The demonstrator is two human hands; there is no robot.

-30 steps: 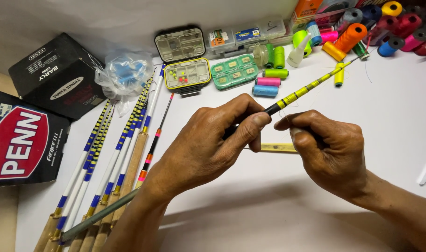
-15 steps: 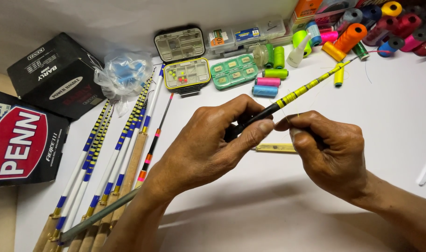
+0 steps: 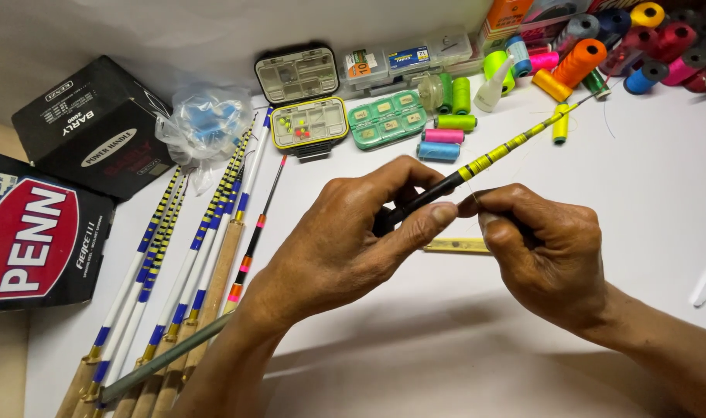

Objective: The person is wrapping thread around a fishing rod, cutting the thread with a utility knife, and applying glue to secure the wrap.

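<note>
My left hand (image 3: 345, 244) grips a thin fishing rod (image 3: 507, 147) above the white table; the rod is dark where I hold it and has yellow and black wrapped bands toward its tip. My right hand (image 3: 542, 248) meets the rod just right of the left thumb, with its fingertips pinched together on the shaft, perhaps on a fine thread that I cannot make out. The rod's lower end runs back under my left forearm to the bottom left.
Several rods with blue, yellow and black wraps (image 3: 190, 255) lie at the left. Two black boxes (image 3: 82, 131) stand at far left. Small tackle cases (image 3: 306, 124) and coloured thread spools (image 3: 585, 54) line the back. A small yellow stick (image 3: 453, 245) lies under my hands.
The pinched fingers of both hands have shifted slightly on the rod. The rod stays at about the same angle.
</note>
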